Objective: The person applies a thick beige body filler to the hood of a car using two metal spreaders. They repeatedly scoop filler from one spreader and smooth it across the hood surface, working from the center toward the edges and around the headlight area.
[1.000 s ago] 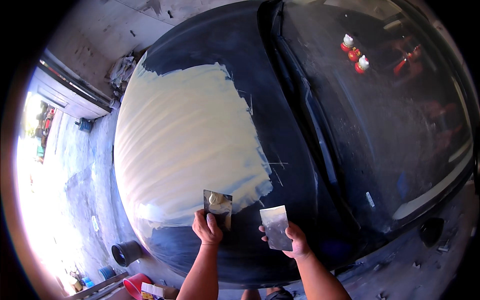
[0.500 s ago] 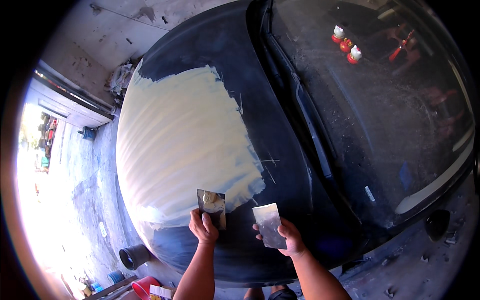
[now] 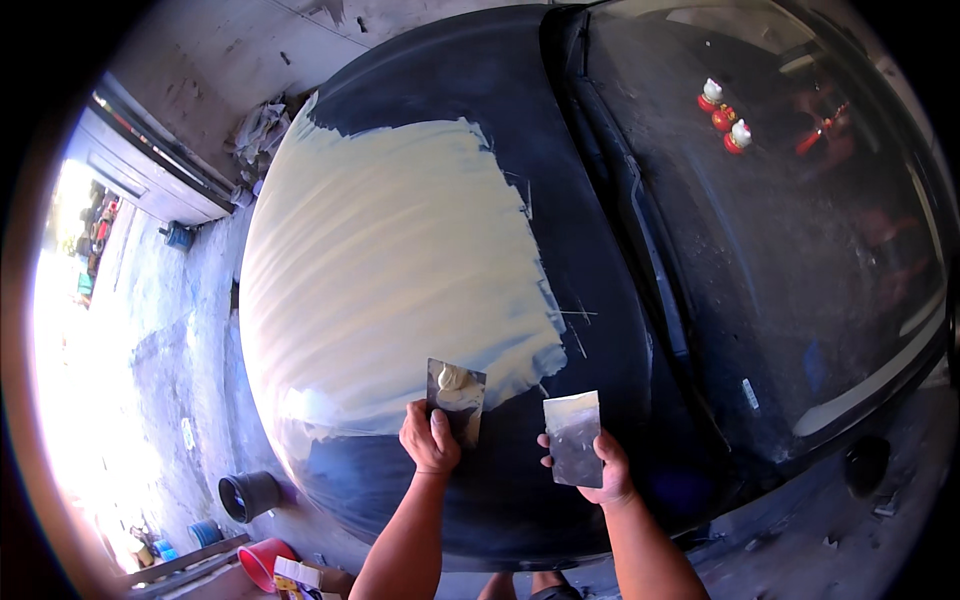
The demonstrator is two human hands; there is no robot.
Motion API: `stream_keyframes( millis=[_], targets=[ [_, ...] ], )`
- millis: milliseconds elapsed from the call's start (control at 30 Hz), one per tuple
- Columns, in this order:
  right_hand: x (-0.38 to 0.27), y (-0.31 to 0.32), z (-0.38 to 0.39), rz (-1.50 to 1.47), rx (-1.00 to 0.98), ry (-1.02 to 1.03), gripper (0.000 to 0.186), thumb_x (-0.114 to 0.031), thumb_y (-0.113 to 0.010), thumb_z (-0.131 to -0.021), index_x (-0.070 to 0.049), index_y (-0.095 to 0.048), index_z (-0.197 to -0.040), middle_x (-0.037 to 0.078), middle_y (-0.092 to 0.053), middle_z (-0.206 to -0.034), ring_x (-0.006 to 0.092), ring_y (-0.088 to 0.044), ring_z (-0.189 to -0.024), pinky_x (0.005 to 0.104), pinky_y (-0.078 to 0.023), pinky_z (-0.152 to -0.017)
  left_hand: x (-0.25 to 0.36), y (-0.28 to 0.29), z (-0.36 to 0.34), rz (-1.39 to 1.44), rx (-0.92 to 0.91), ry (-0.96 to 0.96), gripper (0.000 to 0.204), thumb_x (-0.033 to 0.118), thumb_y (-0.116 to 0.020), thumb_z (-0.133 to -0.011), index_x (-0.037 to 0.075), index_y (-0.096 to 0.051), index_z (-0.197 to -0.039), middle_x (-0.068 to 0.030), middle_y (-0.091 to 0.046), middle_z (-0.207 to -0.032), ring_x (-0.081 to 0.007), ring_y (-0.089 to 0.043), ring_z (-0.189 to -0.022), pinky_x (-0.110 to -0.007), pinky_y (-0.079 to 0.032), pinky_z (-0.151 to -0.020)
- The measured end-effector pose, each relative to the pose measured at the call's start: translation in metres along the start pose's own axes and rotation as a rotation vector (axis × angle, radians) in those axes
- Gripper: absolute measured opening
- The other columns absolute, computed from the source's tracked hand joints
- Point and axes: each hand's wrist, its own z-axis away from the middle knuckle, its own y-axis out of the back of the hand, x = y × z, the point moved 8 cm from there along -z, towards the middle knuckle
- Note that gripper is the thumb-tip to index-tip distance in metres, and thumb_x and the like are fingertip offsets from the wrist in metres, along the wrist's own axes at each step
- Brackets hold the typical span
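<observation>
My left hand [image 3: 428, 437] grips a dark flat metal plate [image 3: 470, 400] with a dollop of cream paste [image 3: 452, 377] on its upper part. To its right, my right hand [image 3: 610, 470] holds a rectangular grey metal spreader [image 3: 572, 440] with a paler top edge. Both tools are over the near part of a dark car hood [image 3: 480, 500]. A broad cream coat [image 3: 380, 260] with ragged edges and curved streaks covers much of the hood beyond them.
Windshield [image 3: 800, 280] and wipers [image 3: 635, 190] lie right, with red-and-white figurines [image 3: 730, 125] behind the glass. A side mirror [image 3: 865, 465] juts out at lower right. Left are an open doorway [image 3: 75, 250], a black bucket [image 3: 245, 495], red basin [image 3: 260, 560] and rags [image 3: 260, 130].
My hands and both tools have risen a little in the picture, keeping their grips. The view has shifted, so the hood and windshield sit slightly further right than half a second ago.
</observation>
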Motion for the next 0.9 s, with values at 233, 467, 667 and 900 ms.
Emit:
stream_keyframes(
  millis=[233,467,667,900],
  targets=[
    [0.004,0.004,0.000,0.010,0.025,-0.010,0.062,-0.041,-0.065,-0.085,-0.003,-0.049,-0.132,0.016,-0.060,-0.121,0.0350,-0.059,-0.113,0.0445,-0.054,-0.086,0.002,0.006,0.001,0.104,0.015,0.016,0.032,0.032,-0.044,-0.094,0.002,-0.053,-0.089,-0.0189,-0.056,-0.071,-0.0415,-0.055,-0.063,-0.044,-0.042,-0.057],
    [0.006,0.006,0.001,0.046,0.033,0.025,0.061,-0.043,-0.059,-0.088,-0.002,-0.047,-0.132,0.018,-0.060,-0.121,0.0354,-0.058,-0.115,0.0463,-0.053,-0.085,-0.003,0.008,0.003,0.156,0.029,-0.002,0.025,0.027,-0.047,-0.091,0.002,-0.052,-0.091,-0.0167,-0.055,-0.068,-0.0391,-0.055,-0.063,-0.044,-0.043,-0.058],
    [0.004,0.002,0.000,0.073,0.033,0.038,0.060,-0.043,-0.057,-0.089,-0.002,-0.048,-0.132,0.018,-0.060,-0.120,0.0351,-0.058,-0.114,0.0462,-0.053,-0.084,-0.003,0.012,0.004,0.224,0.062,-0.023,0.026,0.026,-0.046,-0.093,0.001,-0.052,-0.089,-0.0184,-0.055,-0.069,-0.0402,-0.054,-0.061,-0.043,-0.042,-0.055],
    [0.002,-0.001,-0.001,0.107,0.028,0.063,0.058,-0.043,-0.056,-0.090,-0.002,-0.049,-0.130,0.018,-0.060,-0.119,0.0344,-0.059,-0.111,0.0457,-0.054,-0.082,-0.004,0.013,0.006,0.268,0.061,-0.023,0.019,0.020,-0.048,-0.091,0.002,-0.053,-0.089,-0.0155,-0.053,-0.064,-0.0378,-0.053,-0.057,-0.042,-0.042,-0.054]
  ],
)
